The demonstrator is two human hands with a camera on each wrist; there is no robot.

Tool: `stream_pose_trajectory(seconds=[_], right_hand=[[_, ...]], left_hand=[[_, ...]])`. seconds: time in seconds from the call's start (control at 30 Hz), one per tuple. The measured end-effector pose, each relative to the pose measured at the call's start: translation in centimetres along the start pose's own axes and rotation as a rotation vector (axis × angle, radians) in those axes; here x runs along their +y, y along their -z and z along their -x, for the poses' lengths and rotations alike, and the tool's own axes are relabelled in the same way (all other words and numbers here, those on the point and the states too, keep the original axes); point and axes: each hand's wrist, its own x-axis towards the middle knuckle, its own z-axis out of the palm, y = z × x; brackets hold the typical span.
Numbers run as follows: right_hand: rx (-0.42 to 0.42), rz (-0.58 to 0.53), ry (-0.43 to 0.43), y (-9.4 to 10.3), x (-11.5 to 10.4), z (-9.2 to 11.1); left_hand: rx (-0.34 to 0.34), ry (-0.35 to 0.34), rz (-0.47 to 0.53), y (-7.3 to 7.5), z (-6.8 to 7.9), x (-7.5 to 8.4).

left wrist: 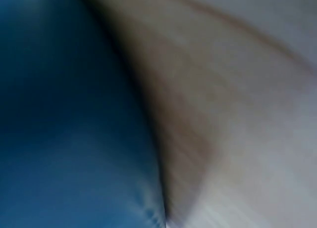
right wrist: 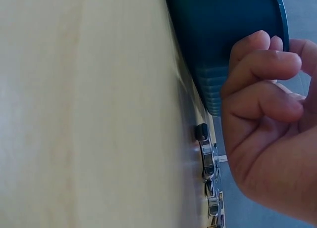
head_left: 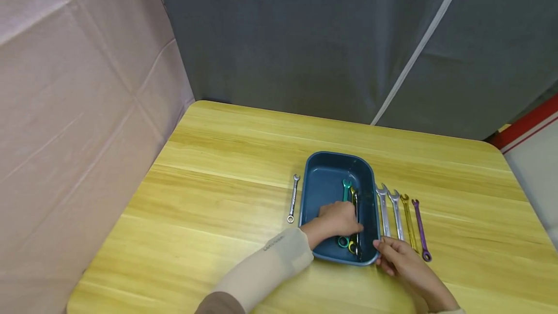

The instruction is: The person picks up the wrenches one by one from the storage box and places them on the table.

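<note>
A dark blue tray (head_left: pixel 324 178) stands on the table, holding a green combination wrench (head_left: pixel 346 184), a yellow one (head_left: pixel 352 247) and a dark, shiny one (head_left: pixel 358 252), side by side. My left hand (head_left: pixel 340 218) is inside the tray, knuckles up, over the middle of these wrenches. Its fingers point down and are hidden; I cannot tell whether they grip a wrench. My right hand (head_left: pixel 398 253) pinches the tray's near right rim between thumb and fingers, its curled fingers (right wrist: pixel 262 65) showing against the outer wall in the right wrist view. Mostly the tray's blurred wall (left wrist: pixel 74 114) fills the left wrist view.
A small silver wrench (head_left: pixel 293 197) lies left of the tray. To its right lie two larger silver wrenches (head_left: pixel 383 210) (head_left: pixel 396 212), a gold wrench (head_left: pixel 409 219) and a purple wrench (head_left: pixel 420 224). A grey curtain (head_left: pixel 283 38) hangs behind the wooden table (head_left: pixel 196 197).
</note>
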Motion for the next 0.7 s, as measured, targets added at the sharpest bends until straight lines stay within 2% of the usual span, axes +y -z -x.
stream_pose_trajectory(seconds=[0.3,0.57,0.7], right_hand=[[0.003,-0.016,-0.006,-0.03,-0.07,0.02],[0.003,-0.035,-0.013,-0.07,-0.2,0.04],[0.006,-0.04,-0.021,-0.05,-0.01,-0.08]], left_hand=[[0.003,0.011,0.082,0.21,0.28,0.1],[0.011,-0.054,0.293,0.46,0.52,-0.35],[0.024,-0.09,0.353,0.5,0.54,-0.56]])
